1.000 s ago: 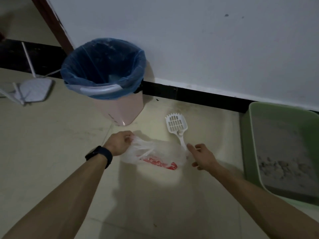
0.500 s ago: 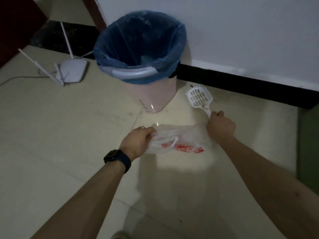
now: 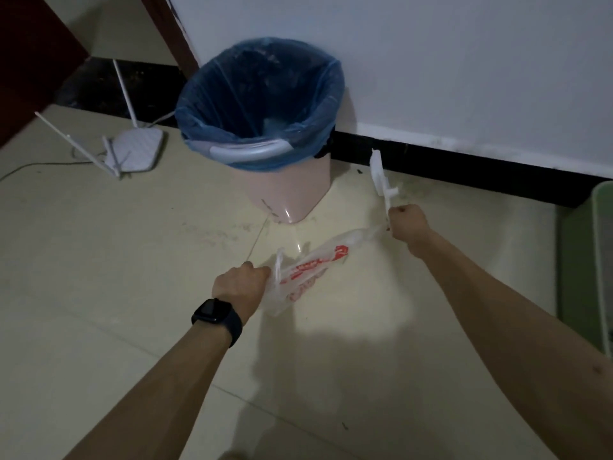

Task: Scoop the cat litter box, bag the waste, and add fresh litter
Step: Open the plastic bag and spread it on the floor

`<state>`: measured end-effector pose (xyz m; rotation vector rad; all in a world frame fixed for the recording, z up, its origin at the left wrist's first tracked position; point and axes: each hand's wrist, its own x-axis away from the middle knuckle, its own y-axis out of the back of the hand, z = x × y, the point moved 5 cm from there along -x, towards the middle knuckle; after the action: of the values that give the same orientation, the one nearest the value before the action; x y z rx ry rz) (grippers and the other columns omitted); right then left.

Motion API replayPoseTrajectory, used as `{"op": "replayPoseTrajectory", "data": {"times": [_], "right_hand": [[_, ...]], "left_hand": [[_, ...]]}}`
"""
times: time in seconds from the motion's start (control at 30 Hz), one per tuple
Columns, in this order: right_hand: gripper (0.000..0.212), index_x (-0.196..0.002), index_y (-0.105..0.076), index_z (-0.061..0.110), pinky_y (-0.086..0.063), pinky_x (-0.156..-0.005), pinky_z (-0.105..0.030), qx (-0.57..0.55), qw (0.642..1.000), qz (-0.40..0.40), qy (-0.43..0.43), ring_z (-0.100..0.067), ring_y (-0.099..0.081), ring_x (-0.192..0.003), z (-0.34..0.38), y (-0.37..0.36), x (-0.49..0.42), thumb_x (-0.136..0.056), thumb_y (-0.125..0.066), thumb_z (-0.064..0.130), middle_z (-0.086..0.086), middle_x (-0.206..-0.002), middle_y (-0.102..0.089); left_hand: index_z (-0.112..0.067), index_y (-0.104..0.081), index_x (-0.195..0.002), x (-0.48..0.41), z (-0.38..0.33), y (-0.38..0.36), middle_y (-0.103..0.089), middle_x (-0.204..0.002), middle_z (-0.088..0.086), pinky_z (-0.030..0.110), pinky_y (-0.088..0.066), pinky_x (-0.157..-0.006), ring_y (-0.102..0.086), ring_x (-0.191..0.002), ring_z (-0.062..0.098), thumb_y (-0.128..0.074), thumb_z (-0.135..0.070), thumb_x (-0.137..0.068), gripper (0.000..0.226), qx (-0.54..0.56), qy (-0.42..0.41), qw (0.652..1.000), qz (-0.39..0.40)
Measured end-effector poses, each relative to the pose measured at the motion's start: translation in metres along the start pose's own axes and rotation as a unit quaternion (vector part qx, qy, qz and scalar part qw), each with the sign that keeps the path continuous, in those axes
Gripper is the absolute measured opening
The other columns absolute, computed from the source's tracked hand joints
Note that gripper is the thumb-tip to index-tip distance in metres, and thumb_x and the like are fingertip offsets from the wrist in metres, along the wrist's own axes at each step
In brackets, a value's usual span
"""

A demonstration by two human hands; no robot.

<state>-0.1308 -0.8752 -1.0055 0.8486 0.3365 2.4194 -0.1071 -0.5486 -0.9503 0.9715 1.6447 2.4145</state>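
Right of bin (image 3: 292, 190), clutching scoop (image 3: 381, 175) by its handle in right hand (image 3: 406, 222), head-up toward wall (image 3: 431, 78). Front of bin, gripping bag (image 3: 311, 270) in left hand (image 3: 240, 283), stretched slantwise up to right hand. Box (image 3: 602, 260) far right of bin, nearer right hand, so probably scooping from that side.

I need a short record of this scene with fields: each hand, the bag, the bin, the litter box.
left hand: grips one end of the plastic bag
right hand: grips the litter scoop handle, seemingly also the bag's other end
plastic bag: red print, stretched between both hands
trash bin: pink, lined in blue, upright
litter box: green, at the right edge
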Motion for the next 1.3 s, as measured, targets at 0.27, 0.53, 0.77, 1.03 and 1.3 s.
{"op": "replayPoseTrajectory", "data": {"times": [0.27,0.53,0.77,1.03,1.3], "right_hand": [[0.015,-0.11,-0.062,0.012,-0.047,-0.073,-0.029,-0.292,0.929,0.214,-0.073,-0.011,-0.068,-0.085,-0.003,-0.011,0.024,-0.096,-0.059,0.011,-0.003,-0.092,-0.067],[0.016,-0.107,-0.064,0.024,-0.053,-0.072,-0.036,-0.094,0.995,0.014,0.041,-0.017,-0.062,-0.07,-0.012,0.0,0.015,-0.091,-0.064,0.021,-0.003,-0.088,-0.068],[0.036,-0.129,-0.061,0.008,-0.05,-0.056,-0.026,-0.035,0.999,0.022,0.016,-0.012,-0.055,-0.064,-0.027,0.007,0.0,-0.093,-0.061,0.013,-0.003,-0.087,-0.064],[0.071,-0.138,-0.051,0.013,-0.042,-0.101,-0.032,0.095,0.992,0.021,0.077,-0.023,-0.056,-0.121,-0.014,0.021,0.05,-0.085,-0.063,0.059,-0.005,-0.139,-0.054],[0.073,-0.141,-0.045,0.027,-0.042,-0.104,-0.036,0.38,0.901,0.118,0.173,-0.019,-0.05,-0.125,-0.036,0.057,0.119,-0.082,-0.059,0.068,0.003,-0.141,-0.051]], "left_hand": [[-0.021,-0.055,-0.115,-0.001,-0.016,-0.015,-0.055,-0.106,0.006,0.031,-0.041,-0.065,-0.06,-0.091,0.027,-0.041,-0.009,-0.096,0.026,0.025,-0.04,0.999,0.004],[-0.029,-0.059,-0.109,0.002,0.014,-0.042,-0.059,-0.098,0.001,0.029,-0.044,-0.064,-0.058,-0.082,0.023,-0.04,-0.017,-0.097,0.025,0.144,-0.012,0.99,0.005],[-0.025,-0.065,-0.103,0.003,0.002,-0.021,-0.066,-0.09,0.003,0.032,-0.049,-0.072,-0.061,-0.082,0.023,-0.047,-0.021,-0.098,0.018,0.263,-0.103,0.959,-0.025],[-0.017,-0.064,-0.113,-0.015,-0.042,0.026,-0.07,-0.103,0.005,0.031,-0.048,-0.078,-0.062,-0.092,0.025,-0.048,-0.019,-0.1,0.021,0.335,-0.113,0.932,-0.082],[-0.012,-0.059,-0.106,-0.036,-0.07,0.053,-0.066,-0.103,0.009,0.03,-0.041,-0.072,-0.06,-0.091,0.028,-0.048,-0.033,-0.101,0.024,0.41,-0.053,0.91,-0.036]]}}
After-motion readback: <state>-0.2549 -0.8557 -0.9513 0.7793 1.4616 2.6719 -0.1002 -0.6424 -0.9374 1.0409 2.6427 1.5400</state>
